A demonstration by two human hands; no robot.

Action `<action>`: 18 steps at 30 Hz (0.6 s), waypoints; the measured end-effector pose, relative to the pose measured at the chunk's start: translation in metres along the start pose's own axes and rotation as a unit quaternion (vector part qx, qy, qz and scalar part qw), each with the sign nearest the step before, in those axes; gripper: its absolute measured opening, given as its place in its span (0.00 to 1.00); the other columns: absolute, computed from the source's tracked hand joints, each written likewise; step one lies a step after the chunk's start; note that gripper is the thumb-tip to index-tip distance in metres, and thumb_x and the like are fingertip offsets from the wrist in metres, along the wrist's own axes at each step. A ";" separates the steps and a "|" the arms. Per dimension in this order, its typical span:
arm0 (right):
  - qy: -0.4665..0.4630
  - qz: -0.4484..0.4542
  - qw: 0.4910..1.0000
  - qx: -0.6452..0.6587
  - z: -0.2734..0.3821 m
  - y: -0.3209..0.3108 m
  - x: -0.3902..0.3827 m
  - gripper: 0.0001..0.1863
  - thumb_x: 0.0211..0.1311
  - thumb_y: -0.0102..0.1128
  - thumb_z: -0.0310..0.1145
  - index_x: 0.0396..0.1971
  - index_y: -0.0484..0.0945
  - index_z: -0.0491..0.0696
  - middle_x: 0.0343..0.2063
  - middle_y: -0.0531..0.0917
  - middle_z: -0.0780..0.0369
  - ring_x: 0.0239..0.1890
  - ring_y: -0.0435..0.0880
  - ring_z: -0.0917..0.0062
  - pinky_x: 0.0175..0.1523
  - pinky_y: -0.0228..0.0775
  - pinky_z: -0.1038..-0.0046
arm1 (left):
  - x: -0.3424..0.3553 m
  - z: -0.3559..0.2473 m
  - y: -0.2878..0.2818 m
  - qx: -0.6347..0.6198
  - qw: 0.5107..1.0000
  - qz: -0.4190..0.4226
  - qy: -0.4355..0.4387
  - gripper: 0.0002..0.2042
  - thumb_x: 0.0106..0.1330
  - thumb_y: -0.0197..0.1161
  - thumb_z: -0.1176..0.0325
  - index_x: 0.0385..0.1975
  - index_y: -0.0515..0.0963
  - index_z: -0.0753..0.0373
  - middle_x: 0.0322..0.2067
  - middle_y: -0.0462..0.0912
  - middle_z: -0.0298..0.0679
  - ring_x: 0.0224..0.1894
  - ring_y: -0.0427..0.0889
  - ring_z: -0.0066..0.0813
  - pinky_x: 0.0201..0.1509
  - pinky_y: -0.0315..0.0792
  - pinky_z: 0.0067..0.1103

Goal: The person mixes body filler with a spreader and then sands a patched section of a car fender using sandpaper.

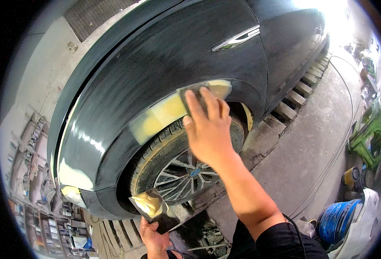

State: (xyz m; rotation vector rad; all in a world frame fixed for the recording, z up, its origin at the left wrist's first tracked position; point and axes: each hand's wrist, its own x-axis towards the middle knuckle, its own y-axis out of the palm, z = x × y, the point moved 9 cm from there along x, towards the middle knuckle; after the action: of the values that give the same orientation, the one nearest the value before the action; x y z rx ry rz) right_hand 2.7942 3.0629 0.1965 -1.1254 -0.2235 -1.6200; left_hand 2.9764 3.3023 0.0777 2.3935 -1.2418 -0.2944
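My right hand (210, 129) presses a dark, flat putty spreader (182, 96) against the wheel arch of a dull black car fender (143, 64). Most of the spreader is hidden under my fingers. A band of yellow body filler (166, 111) runs along the arch on both sides of it. Lower down, by the tyre (140, 175), my left hand (153, 239) grips a dark mixing board (169, 219). A mound of creamy yellow putty (147, 203) lies on the board's upper end.
Below the arch stands the spoked wheel (194, 172). A slatted floor grate (285, 111) runs beside the car. Hoses (341, 142) trail over the concrete at right, near a green frame-like part (371, 134) and a blue bucket (338, 220). Cluttered shelves (30, 172) line the left.
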 end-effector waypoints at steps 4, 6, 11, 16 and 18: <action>-0.009 0.009 1.000 0.012 0.019 0.019 -0.023 0.31 0.57 0.60 0.36 0.63 0.66 0.59 0.62 0.62 0.55 0.58 0.62 0.49 0.56 0.60 0.49 | 0.005 0.007 -0.004 -0.004 1.000 0.003 -0.006 0.33 0.49 0.51 0.76 0.62 0.63 0.70 0.57 0.72 0.46 0.58 0.74 0.43 0.63 0.68 0.36; -0.017 0.004 1.000 0.018 0.017 0.026 -0.035 0.31 0.56 0.61 0.36 0.62 0.67 0.60 0.63 0.62 0.57 0.58 0.62 0.49 0.56 0.59 0.50 | 0.007 0.007 0.000 0.006 1.000 0.005 -0.006 0.33 0.49 0.51 0.77 0.62 0.63 0.70 0.57 0.73 0.46 0.58 0.74 0.43 0.63 0.68 0.36; -0.020 0.034 0.999 -0.001 0.004 0.023 -0.054 0.31 0.57 0.60 0.37 0.63 0.68 0.63 0.64 0.62 0.58 0.60 0.61 0.49 0.58 0.58 0.50 | 0.006 0.005 -0.002 0.006 1.000 0.003 0.002 0.32 0.49 0.51 0.77 0.61 0.64 0.71 0.56 0.74 0.47 0.57 0.75 0.43 0.62 0.69 0.35; 0.003 -0.038 0.999 -0.018 -0.028 -0.010 -0.009 0.31 0.60 0.58 0.37 0.65 0.63 0.55 0.63 0.62 0.56 0.58 0.62 0.50 0.57 0.61 0.49 | 0.003 0.006 0.000 -0.002 1.000 0.007 -0.004 0.32 0.49 0.50 0.77 0.61 0.64 0.70 0.56 0.74 0.47 0.57 0.75 0.43 0.62 0.69 0.35; 0.015 -0.041 0.999 0.004 -0.030 -0.009 0.002 0.31 0.60 0.58 0.37 0.64 0.63 0.53 0.63 0.62 0.56 0.57 0.63 0.50 0.56 0.62 0.49 | 0.003 0.006 0.004 -0.008 1.000 0.010 -0.001 0.32 0.49 0.50 0.77 0.61 0.65 0.70 0.56 0.74 0.47 0.57 0.75 0.43 0.62 0.69 0.35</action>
State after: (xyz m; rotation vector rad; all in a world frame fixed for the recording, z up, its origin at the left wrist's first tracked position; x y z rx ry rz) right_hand 2.7701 3.0457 0.1853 -1.0981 -0.2598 -1.7059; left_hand 2.9727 3.2963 0.0741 2.3663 -1.2584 -0.2999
